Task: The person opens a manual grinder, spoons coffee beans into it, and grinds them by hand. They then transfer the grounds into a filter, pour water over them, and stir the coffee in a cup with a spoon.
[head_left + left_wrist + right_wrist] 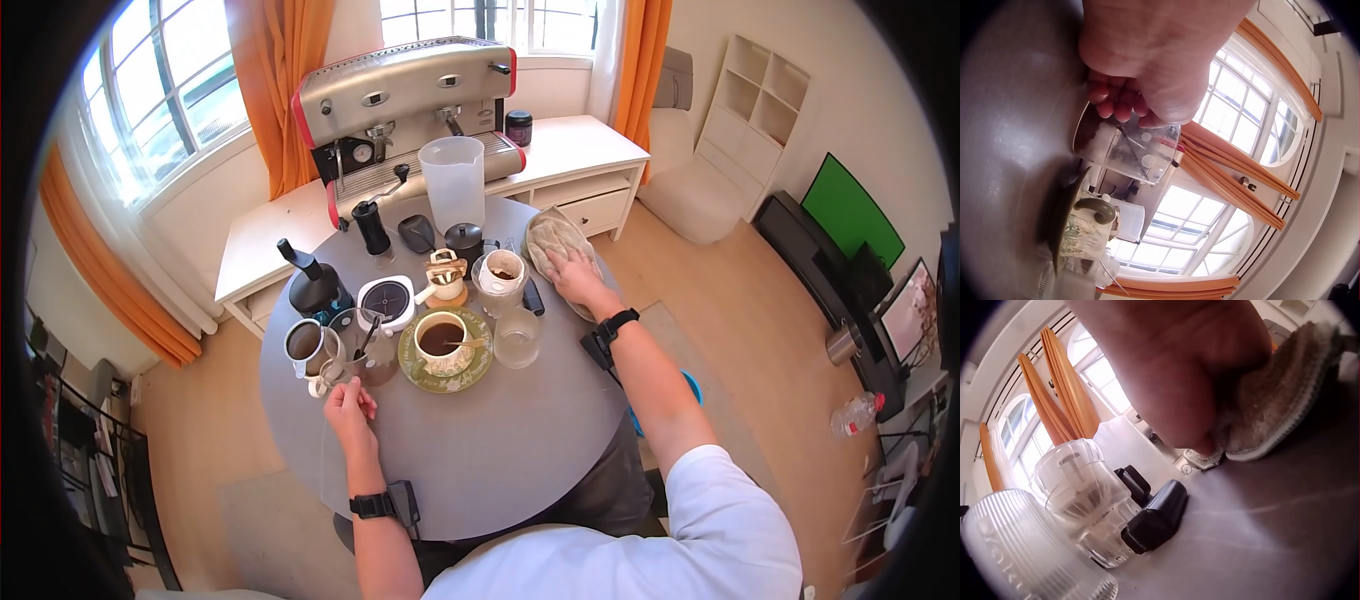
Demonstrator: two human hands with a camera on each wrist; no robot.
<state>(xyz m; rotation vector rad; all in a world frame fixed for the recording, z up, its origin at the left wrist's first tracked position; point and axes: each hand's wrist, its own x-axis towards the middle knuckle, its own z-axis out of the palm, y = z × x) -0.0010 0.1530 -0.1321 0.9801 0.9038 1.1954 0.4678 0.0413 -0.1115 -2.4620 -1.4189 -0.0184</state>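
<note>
My left hand (350,412) is at the table's left front, its fingers loosely curled just in front of a clear glass cup (372,355) with a dark stirrer in it. In the left wrist view the fingers (1124,107) overlap the glass's rim and nothing shows between them. My right hand (575,278) grips a folded beige cloth (548,238) at the table's right edge; the cloth bunches up under the palm in the right wrist view. Between the hands, a patterned cup of dark coffee (438,338) with a spoon stands on a green saucer (462,380).
A ribbed glass (516,340) and a dripper (502,272) on a glass server stand right of the cup. Kettle (318,285), scale (387,302), hand grinder (371,228) and plastic pitcher (455,185) are around. Behind is an espresso machine (400,95).
</note>
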